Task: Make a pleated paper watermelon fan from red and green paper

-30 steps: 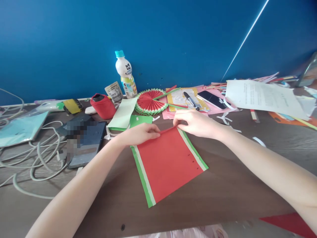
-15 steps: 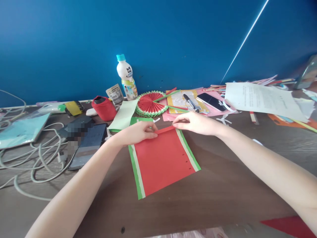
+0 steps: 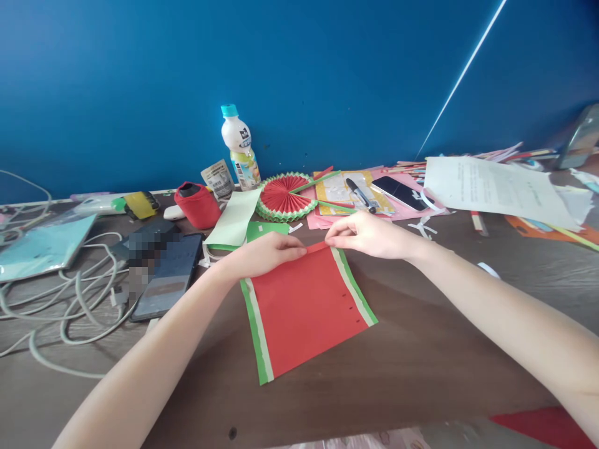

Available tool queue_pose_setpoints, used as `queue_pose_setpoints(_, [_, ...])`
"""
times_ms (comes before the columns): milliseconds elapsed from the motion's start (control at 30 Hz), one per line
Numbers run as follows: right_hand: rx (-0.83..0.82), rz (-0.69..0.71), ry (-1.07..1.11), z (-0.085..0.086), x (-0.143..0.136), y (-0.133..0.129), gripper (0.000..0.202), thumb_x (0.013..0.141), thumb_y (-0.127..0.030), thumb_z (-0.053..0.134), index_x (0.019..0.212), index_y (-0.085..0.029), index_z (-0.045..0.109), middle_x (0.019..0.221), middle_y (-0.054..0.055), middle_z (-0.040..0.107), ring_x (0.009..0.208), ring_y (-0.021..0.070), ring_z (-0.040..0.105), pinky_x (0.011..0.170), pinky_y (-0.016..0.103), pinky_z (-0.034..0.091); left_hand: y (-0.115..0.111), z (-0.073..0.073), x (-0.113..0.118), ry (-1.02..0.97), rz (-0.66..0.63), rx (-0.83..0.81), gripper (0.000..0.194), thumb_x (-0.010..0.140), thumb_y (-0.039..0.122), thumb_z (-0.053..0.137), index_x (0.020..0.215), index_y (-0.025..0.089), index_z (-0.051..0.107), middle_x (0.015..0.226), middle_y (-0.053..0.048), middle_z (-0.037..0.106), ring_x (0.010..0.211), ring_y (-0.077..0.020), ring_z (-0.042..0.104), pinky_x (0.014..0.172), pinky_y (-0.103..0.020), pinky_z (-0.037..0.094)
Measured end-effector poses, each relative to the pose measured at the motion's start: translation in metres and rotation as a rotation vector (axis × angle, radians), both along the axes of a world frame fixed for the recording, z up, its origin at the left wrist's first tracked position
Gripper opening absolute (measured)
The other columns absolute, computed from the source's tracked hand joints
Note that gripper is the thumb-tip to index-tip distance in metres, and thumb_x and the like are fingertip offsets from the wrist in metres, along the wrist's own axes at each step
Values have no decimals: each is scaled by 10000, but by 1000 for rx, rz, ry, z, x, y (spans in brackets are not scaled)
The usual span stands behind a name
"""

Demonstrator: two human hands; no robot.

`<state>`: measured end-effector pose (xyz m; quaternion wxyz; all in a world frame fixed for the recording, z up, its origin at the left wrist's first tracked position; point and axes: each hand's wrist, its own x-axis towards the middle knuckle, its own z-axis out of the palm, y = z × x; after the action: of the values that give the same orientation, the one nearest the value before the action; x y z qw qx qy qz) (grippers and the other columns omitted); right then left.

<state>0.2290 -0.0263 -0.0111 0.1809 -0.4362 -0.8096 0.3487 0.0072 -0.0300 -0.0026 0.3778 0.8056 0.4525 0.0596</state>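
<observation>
A red paper sheet (image 3: pixel 306 312) with white and green strips along both sides lies on the brown table. Its far edge is folded over in a narrow band. My left hand (image 3: pixel 270 253) presses on the left part of that fold, fingers together. The fold's right end is pinched between the thumb and fingers of my right hand (image 3: pixel 360 235). Small dark marks show near the sheet's right side. Beyond my hands lies a round pleated red and green paper fan (image 3: pixel 286 197).
Behind stand a bottle (image 3: pixel 241 149) and a red roll (image 3: pixel 197 206). A pen (image 3: pixel 360 194), a phone (image 3: pixel 401 192) and a printed sheet (image 3: pixel 496 190) lie at the back right. Cables (image 3: pixel 77 299) and a dark tablet (image 3: pixel 166 280) are on the left.
My left hand has slid right along the fold, its fingers flatter on the paper. The sheet has shifted slightly left and toward me. My right hand has barely moved.
</observation>
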Motion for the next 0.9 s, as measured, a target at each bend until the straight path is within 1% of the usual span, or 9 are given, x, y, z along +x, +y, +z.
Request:
queue_pose_setpoints(200, [17, 7, -20, 1, -1, -1, 224, 778, -339, 509, 793, -175, 660, 731, 6, 613, 638, 117, 506, 588, 252, 351, 1, -3, 1, -5, -33, 19, 337, 815, 454, 426, 851, 196, 640, 798, 21, 641, 704, -132, 549, 605, -210, 387])
queue_pose_setpoints(333, [16, 16, -16, 0, -1, -1, 230, 774, -337, 514, 817, -172, 669, 783, 22, 640, 690, 135, 547, 624, 259, 388, 0, -2, 1, 11, -19, 35, 321, 808, 441, 436, 826, 193, 638, 735, 24, 614, 634, -114, 505, 560, -207, 364])
queue_pose_setpoints(533, [-74, 43, 55, -4, 2, 3, 277, 751, -367, 554, 916, -173, 664, 853, 44, 663, 750, 155, 590, 677, 281, 433, 0, -1, 2, 37, 5, 89, 332, 797, 435, 436, 821, 177, 643, 648, 21, 561, 544, -98, 433, 489, -209, 312])
queue_pose_setpoints(733, [-106, 40, 89, -7, 3, 5, 276, 737, -372, 574, 901, -168, 663, 823, 40, 663, 743, 155, 594, 683, 292, 436, 0, -2, 2, -17, 28, 133, 341, 779, 425, 459, 922, 196, 667, 738, 14, 637, 602, -115, 487, 528, -207, 349])
queue_pose_setpoints(900, [-118, 35, 112, -6, 3, 4, 281, 727, -367, 595, 904, -158, 661, 816, 40, 665, 742, 156, 599, 698, 300, 447, -2, -1, 3, -21, 69, 159, 311, 775, 392, 476, 903, 191, 676, 748, 11, 659, 623, -124, 516, 531, -206, 359])
